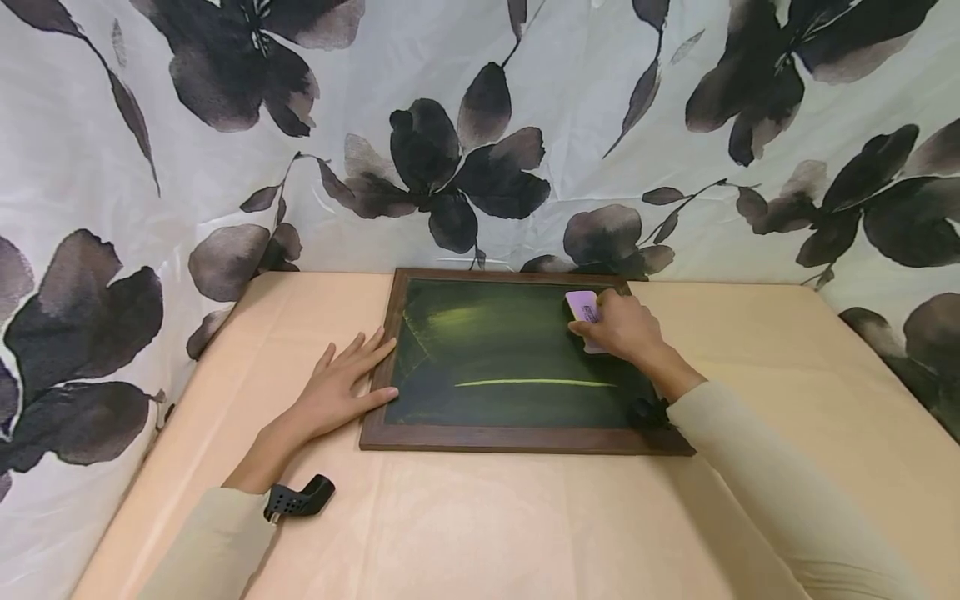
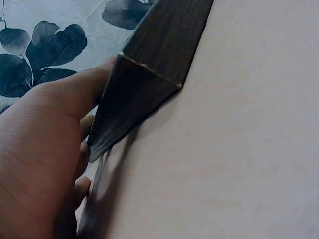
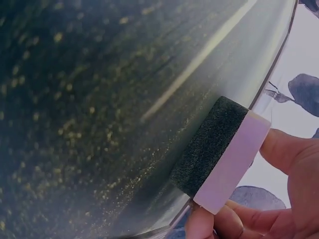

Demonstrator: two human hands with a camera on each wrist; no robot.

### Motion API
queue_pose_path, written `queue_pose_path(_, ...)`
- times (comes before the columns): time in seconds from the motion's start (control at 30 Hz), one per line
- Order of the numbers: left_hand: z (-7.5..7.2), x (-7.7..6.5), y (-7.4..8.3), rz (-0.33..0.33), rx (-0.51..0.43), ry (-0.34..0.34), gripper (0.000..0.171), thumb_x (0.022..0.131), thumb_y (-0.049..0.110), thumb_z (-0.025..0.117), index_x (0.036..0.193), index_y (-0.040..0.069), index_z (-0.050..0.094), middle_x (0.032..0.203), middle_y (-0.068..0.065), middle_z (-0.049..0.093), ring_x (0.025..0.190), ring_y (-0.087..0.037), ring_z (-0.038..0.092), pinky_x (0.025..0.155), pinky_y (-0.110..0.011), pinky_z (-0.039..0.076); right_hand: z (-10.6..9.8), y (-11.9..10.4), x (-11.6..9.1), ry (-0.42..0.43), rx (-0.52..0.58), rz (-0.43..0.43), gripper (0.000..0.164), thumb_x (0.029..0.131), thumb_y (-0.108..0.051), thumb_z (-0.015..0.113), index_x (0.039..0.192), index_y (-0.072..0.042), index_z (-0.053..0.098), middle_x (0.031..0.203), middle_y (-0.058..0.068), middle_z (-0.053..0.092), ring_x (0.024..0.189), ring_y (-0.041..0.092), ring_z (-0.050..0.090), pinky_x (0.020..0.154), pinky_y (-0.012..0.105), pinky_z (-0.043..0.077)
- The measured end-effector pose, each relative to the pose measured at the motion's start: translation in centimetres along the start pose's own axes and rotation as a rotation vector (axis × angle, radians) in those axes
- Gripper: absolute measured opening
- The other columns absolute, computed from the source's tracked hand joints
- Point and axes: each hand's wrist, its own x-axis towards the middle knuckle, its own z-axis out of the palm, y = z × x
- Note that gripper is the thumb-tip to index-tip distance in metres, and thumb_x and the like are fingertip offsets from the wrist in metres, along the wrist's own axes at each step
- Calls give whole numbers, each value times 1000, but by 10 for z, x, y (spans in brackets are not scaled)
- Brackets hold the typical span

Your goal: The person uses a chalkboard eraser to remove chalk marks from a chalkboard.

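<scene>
A green chalkboard [image 1: 517,346] with a brown wooden frame [image 1: 525,439] lies on the table. My right hand [image 1: 628,327] grips a chalkboard eraser [image 1: 582,305] near the board's upper right. In the right wrist view, the eraser [image 3: 232,162] has a pinkish-purple back and a dark felt pad, held between thumb and fingers. Fingers spread, my left hand [image 1: 333,396] rests against the frame's left edge. The left wrist view shows that hand [image 2: 45,134] beside a frame corner [image 2: 144,84]. One yellow chalk line [image 1: 536,382] crosses the lower board, with a yellow smear [image 1: 453,317] at upper left.
The table has a pale peach cover [image 1: 480,517]. Behind it hangs a white cloth [image 1: 585,100] printed with dark flowers, which also runs along both sides. A black wrist device [image 1: 300,497] sits on the left wrist, and another dark one [image 1: 647,411] is under the right wrist.
</scene>
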Motion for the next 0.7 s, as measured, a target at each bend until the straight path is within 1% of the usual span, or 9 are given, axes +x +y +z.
queue_pose_path(0.2,-2,0,0,-11,6,-10,77,91,57,54,153,21,27,158,-6,17,144,-33,11,110,-61,-3,-4,11,-3,9,9,20,47,83,-41,70,95,2,57,73,13,57,61,27,54,47,36,41)
queue_pose_path(0.3,-3,1,0,-10,11,-4,76,91,56,54,153,21,28,158,-6,17,144,-33,11,110,-60,-3,-6,18,-7,20,12,17,48,83,-40,70,97,3,57,74,13,57,61,27,54,46,36,41)
queue_pose_path(0.4,-2,0,0,-3,10,-3,77,91,56,55,153,20,28,158,-6,18,144,-33,11,110,-61,-2,-9,23,-13,30,12,-1,48,82,-41,70,96,3,58,74,12,56,61,26,53,45,35,40)
queue_pose_path(0.53,0,-3,0,-3,9,-3,77,90,56,56,152,19,30,158,-7,19,144,-34,13,110,-62,-1,-17,30,-28,50,37,-9,56,81,-42,71,108,6,58,78,14,60,62,25,55,44,33,41)
queue_pose_path(0.63,0,-3,0,0,2,0,77,90,56,56,152,19,30,158,-7,19,143,-34,13,110,-62,-2,-24,37,-42,45,82,-14,67,82,-41,72,121,10,54,84,17,64,64,24,59,46,33,43)
queue_pose_path(0.7,0,-2,0,1,1,0,77,90,56,56,153,20,29,158,-6,18,144,-34,12,110,-61,-2,-27,42,-51,36,107,-31,70,83,-41,72,124,12,52,84,18,65,64,23,59,48,32,43)
